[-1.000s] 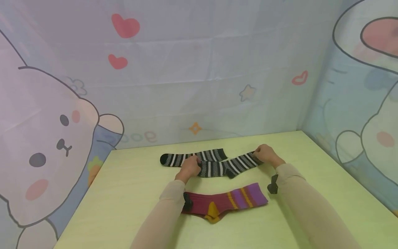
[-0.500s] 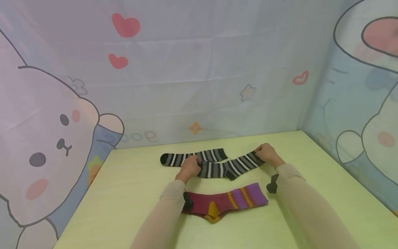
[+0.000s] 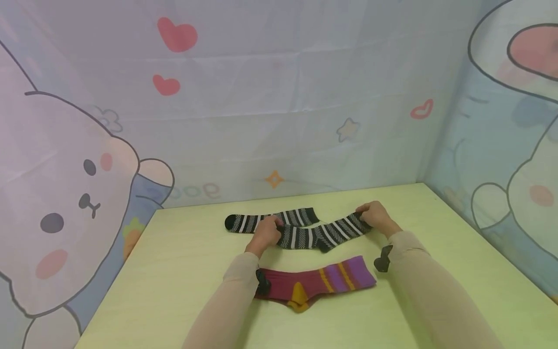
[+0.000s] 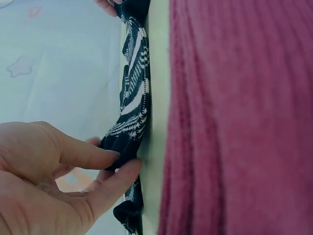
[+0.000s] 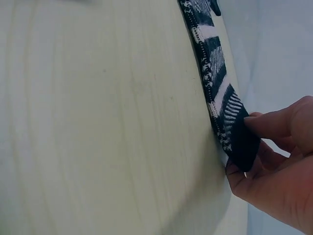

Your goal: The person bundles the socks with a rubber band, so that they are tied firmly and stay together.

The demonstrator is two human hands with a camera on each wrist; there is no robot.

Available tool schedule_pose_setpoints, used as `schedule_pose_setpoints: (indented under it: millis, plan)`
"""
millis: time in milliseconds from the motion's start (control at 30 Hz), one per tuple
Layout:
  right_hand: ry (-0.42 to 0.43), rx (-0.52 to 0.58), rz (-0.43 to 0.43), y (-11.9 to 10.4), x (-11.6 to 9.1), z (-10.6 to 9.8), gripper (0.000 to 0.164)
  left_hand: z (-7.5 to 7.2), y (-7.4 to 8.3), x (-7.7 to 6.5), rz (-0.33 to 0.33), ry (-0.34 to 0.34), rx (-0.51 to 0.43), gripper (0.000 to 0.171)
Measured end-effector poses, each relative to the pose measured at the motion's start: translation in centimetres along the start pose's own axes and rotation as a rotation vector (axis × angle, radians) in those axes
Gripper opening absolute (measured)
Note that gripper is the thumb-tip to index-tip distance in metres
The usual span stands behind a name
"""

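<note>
A black sock with white and grey stripes (image 3: 298,237) lies stretched between both hands in the head view. My left hand (image 3: 267,233) pinches its black toe end; the left wrist view shows thumb and finger (image 4: 124,181) around the dark fabric. At the other end, my right hand (image 3: 376,216) pinches the black cuff (image 5: 244,142), which is raised a little off the table in the right wrist view. Just behind lies a second striped sock (image 3: 246,224) of the same pattern, partly covered by the left hand.
A maroon sock with yellow heel and purple cuff (image 3: 305,283) lies nearer on the pale table (image 3: 165,271), its toe end hidden by the left forearm. A printed cloth (image 3: 261,145) hangs behind the table, with more cloth at both sides.
Both hands keep their pinch on the striped sock with barely any movement. The socks lie almost exactly as before.
</note>
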State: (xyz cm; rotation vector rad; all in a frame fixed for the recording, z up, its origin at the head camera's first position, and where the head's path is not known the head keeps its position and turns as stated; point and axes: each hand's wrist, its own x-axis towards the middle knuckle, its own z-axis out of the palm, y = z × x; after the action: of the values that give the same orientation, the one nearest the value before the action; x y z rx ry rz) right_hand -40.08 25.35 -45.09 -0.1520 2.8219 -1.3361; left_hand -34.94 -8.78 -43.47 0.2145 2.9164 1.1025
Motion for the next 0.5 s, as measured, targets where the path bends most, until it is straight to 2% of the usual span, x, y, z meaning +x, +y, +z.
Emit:
schedule_pose_setpoints:
  millis: [167, 267, 500]
  plan:
    - [-0.021, -0.013, -0.009, -0.28, -0.44, -0.28, 0.04, 0.0, 0.08, 0.06, 0.021, 0.014, -0.082, 0.044]
    - [-0.037, -0.01, -0.009, -0.24, -0.74, -0.56, 0.042, -0.03, 0.18, 0.09, 0.03, 0.02, -0.072, 0.046]
    - [-0.056, 0.028, -0.007, 0.08, -0.84, -0.77, 0.047, -0.13, 0.34, -0.1, -0.015, 0.004, -0.094, 0.044]
